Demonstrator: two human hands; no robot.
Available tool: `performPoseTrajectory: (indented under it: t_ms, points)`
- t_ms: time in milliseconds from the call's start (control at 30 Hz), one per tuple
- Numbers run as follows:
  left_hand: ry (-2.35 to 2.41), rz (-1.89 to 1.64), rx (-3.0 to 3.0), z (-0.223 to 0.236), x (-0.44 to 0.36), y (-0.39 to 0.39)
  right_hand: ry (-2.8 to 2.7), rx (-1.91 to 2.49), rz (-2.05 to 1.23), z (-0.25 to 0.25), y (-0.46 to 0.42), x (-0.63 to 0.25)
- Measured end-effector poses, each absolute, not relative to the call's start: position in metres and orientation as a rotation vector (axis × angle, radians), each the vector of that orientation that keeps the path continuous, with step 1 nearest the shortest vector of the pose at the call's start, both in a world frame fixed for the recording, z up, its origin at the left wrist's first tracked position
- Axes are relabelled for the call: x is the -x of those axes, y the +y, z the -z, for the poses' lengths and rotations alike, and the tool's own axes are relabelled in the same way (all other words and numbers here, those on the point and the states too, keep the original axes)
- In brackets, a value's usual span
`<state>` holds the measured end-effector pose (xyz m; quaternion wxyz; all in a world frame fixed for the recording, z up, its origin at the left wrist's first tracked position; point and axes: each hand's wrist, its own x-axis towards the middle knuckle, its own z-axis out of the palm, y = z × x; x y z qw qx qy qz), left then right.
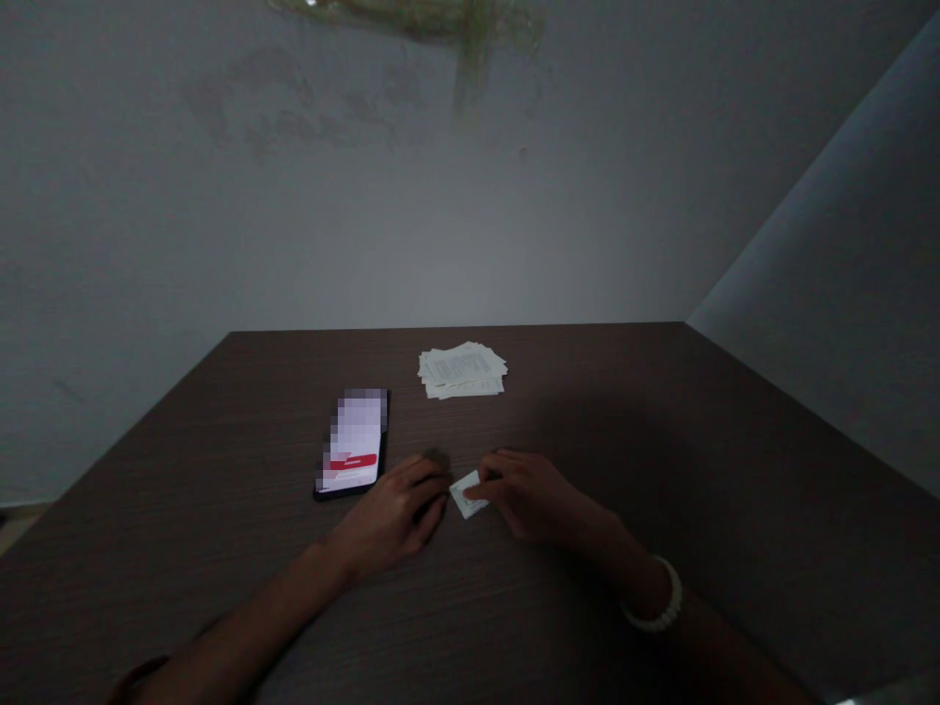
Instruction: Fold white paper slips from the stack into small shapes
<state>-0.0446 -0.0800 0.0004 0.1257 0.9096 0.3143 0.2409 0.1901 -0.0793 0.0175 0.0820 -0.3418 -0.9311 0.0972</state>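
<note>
A small folded piece of white paper (459,497) lies at the middle of the dark table, between my two hands. My right hand (533,497) is closed on its right side, thumb and fingers pinching the paper. On the other side, my left hand (403,504) rests on the tabletop with its fingers bent and the thumb held apart from them. Its fingertips come close to the paper's left corner, and nothing shows in its grasp. A pale beaded bracelet (665,599) circles my right wrist.
Beyond my hands, a loose stack of printed papers (464,370) lies on the brown wooden table (602,367). A phone (356,441) with its screen lit lies left of it, close to my left hand. Grey walls (455,215) stand behind and to the right.
</note>
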Motion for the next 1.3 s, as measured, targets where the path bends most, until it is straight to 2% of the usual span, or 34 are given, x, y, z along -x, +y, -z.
performPoseTrajectory:
  t_ms: [667,1133,1300]
  points:
    - [0.782,-0.647,-2.810,-0.0051,0.0454,-0.0806,-2.816,1.047,-0.269,-0.0237,-0.0846,-0.1844]
    - [1.046,-0.609,-2.860,-0.0053,0.0425,-0.0828,-2.816,1.047,-0.263,-0.0224,-0.0837,-0.1855]
    - [0.990,-0.642,-2.950,-0.0051,0.0436,-0.0835,-2.809,1.047,-0.275,-0.0213,-0.0841,-0.1853]
